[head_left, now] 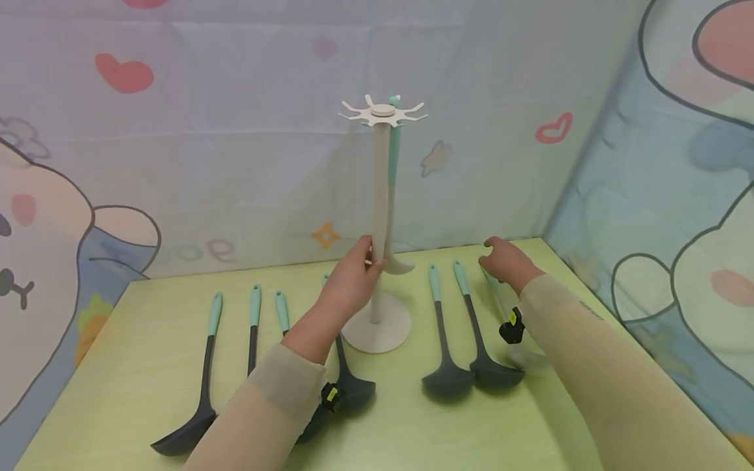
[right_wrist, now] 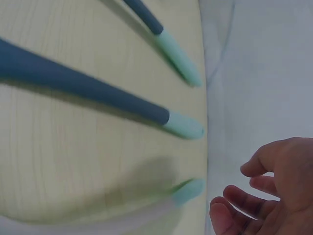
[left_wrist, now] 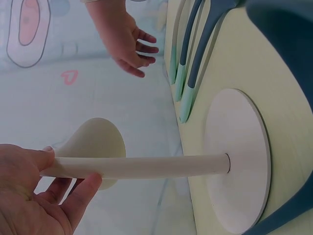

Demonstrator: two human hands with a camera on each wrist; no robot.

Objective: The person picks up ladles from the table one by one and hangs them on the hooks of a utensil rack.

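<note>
Head view shows ladles (head_left: 206, 366) lying on the green worktop (head_left: 147, 340); the left hand (head_left: 347, 281) has its grip clamped on the pole of the rack (head_left: 379, 196) at centre. Right hand (head_left: 506, 261) hovers with fingers apart. Left wrist view alone shows a pale spoon bowl (left_wrist: 98, 142) behind the pole. No readable writing.

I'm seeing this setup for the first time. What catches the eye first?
The tall white utensil stand at the table's middle, its pole held by the left hand, with one pale utensil hanging behind. Dark ladles with mint handles lie either side, and the right hand hovers open near the far edge.
</note>
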